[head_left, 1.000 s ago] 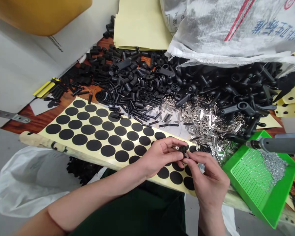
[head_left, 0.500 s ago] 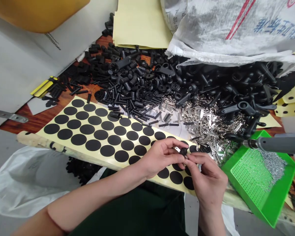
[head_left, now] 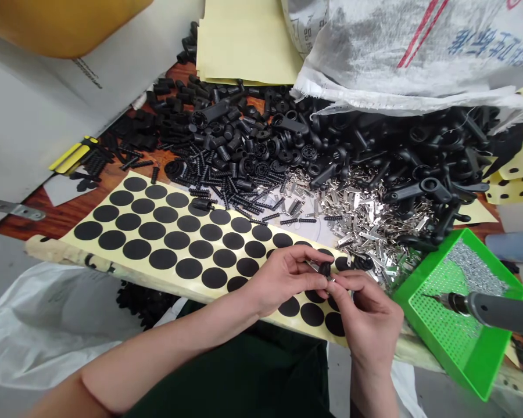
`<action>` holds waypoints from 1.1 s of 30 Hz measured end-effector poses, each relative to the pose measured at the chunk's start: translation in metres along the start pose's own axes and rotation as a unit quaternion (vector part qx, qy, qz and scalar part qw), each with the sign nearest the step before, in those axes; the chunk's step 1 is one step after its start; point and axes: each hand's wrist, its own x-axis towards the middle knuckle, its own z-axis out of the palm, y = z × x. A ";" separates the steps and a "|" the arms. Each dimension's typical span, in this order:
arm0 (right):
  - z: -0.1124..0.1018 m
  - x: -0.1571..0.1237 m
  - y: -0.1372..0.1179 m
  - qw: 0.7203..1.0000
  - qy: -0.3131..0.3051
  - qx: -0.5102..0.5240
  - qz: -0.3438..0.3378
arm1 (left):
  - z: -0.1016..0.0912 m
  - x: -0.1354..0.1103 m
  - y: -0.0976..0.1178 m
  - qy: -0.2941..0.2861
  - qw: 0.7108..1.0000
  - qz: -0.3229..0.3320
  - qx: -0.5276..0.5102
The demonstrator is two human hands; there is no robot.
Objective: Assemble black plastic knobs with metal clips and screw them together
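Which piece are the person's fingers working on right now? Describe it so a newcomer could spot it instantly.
Find the yellow sheet of black round stickers at the front. Over its right end, the left hand and right hand pinch a small black part. Unlike the loose black pieces heaped beyond, it is held up, with a silver metal strip against it.

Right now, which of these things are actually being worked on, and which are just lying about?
Being worked on:
- small black plastic part, pinched between the left hand and right hand
- metal clip, at its side

Lying about:
- heap of metal clips
- heap of black plastic parts
- sheet of round black stickers
- green perforated tray
- grey-handled power screwdriver
- white woven sack
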 end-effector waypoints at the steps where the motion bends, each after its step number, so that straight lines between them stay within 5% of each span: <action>1: 0.000 0.000 0.000 1.000 -0.004 0.003 0.008 | 0.000 0.000 0.000 0.001 1.000 0.000 -0.003; 10: 0.000 0.003 -0.006 0.993 -0.043 0.047 0.100 | 0.002 0.000 -0.002 0.003 1.000 -0.003 -0.014; 20: 0.003 -0.003 -0.012 0.998 0.010 -0.068 -0.016 | 0.005 0.000 0.004 0.017 1.000 0.018 0.008; 25: 0.006 -0.007 -0.012 0.983 0.035 -0.148 -0.106 | 0.006 -0.001 0.005 0.012 0.999 0.033 0.016; 33: 0.009 -0.011 -0.019 0.964 0.058 -0.211 -0.154 | 0.008 -0.002 0.006 -0.004 0.999 0.046 -0.007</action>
